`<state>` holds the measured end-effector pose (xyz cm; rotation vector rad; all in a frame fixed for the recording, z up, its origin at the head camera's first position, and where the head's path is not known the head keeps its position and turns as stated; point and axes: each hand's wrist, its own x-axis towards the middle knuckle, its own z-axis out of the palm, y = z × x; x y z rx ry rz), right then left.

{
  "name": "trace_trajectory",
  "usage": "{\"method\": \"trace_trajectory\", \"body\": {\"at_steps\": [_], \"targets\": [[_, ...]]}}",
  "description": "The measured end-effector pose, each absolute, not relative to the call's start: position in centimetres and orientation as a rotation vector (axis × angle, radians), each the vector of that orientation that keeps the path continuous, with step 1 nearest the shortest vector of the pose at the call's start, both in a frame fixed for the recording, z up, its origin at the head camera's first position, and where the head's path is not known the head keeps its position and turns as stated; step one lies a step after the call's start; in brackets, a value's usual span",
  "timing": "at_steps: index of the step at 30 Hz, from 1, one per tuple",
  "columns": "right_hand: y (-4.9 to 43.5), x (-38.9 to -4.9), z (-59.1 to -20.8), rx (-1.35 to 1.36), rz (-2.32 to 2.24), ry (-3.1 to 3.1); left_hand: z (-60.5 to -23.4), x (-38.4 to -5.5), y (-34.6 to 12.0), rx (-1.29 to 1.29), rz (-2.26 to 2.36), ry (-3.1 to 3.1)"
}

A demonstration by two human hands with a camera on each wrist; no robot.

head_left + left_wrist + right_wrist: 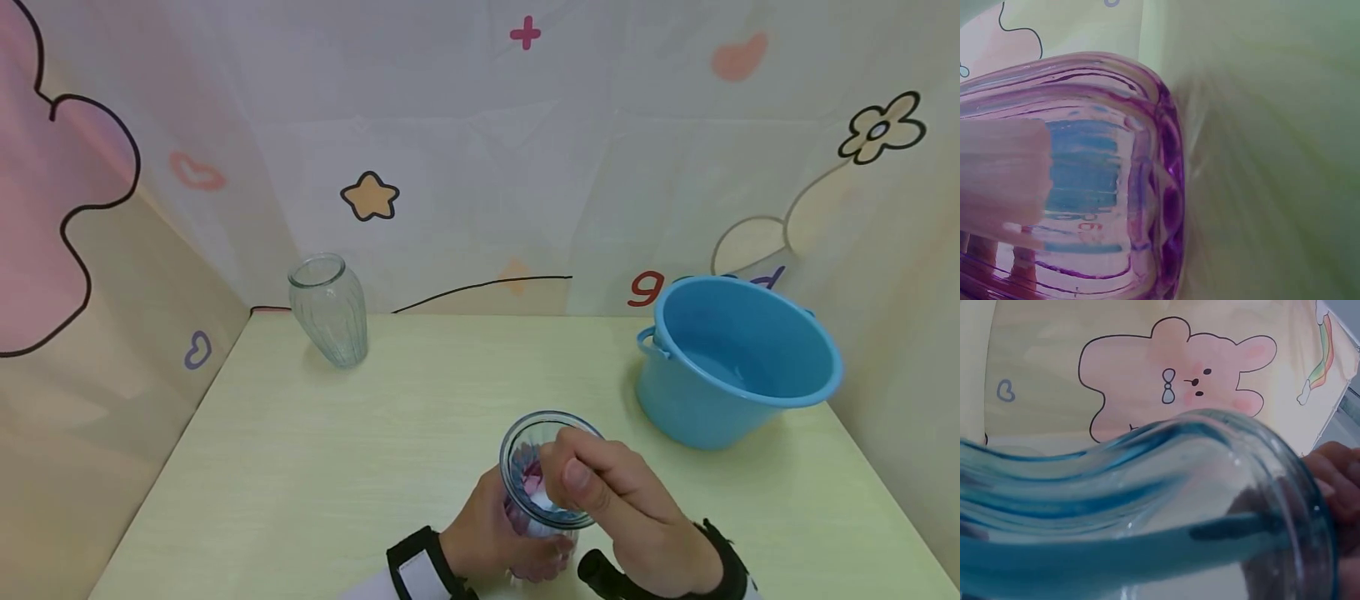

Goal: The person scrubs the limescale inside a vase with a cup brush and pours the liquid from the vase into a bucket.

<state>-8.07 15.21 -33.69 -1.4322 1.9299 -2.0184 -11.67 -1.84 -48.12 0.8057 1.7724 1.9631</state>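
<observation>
The jar [531, 505] is blue-rimmed, purple-based; the bucket [690, 400] blue.

The clear ribbed vase [333, 312] is looking like glass, glossy and fluted. The violet-and-blue vase [553, 523] is also seeming to be glass, smooth and shining towards me; inside it, a white object [542, 499] is appearing matt, its material too hidden to tell. The bucket [682, 408] is showing smooth plastic with a soft gloss. I am finding the tabletop [300, 450] matt, with faint wood-like grain, and the printed backdrop [450, 125] is resembling thin, creased cloth.
</observation>
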Motion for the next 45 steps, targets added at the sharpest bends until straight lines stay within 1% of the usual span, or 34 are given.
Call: {"method": "trace_trajectory", "body": {"at_steps": [15, 24, 28, 33, 37, 43, 45], "targets": [[14.8, -7.9, -33.2, -1.364, -1.917, 2.061, -48.1, -11.7, -1.7, 0.852, 1.968, 1.817], [15.0, -7.9, -33.4, -1.371, -1.963, 2.03, -48.2, -11.7, -1.8, 0.847, 1.976, 1.788], [15.1, -7.8, -33.7, -1.434, -2.072, 2.007, -48.1, -11.6, -1.8, 0.846, 1.978, 1.793], [15.0, -7.7, -33.6, -1.59, -2.226, 1.937, -48.1, -11.7, -1.8, 0.868, 1.971, 1.848], [15.2, -7.2, -32.9, -1.592, -2.359, 1.834, -48.2, -11.7, -1.8, 0.863, 1.96, 1.877], [15.0, -7.2, -32.1, -1.716, -2.487, 1.609, -48.2, -11.8, -1.7, 0.87, 1.948, 1.917], [15.1, -7.1, -32.2, -1.685, -2.48, 1.657, -48.2, -11.8, -1.7, 0.856, 1.948, 1.907]]}}
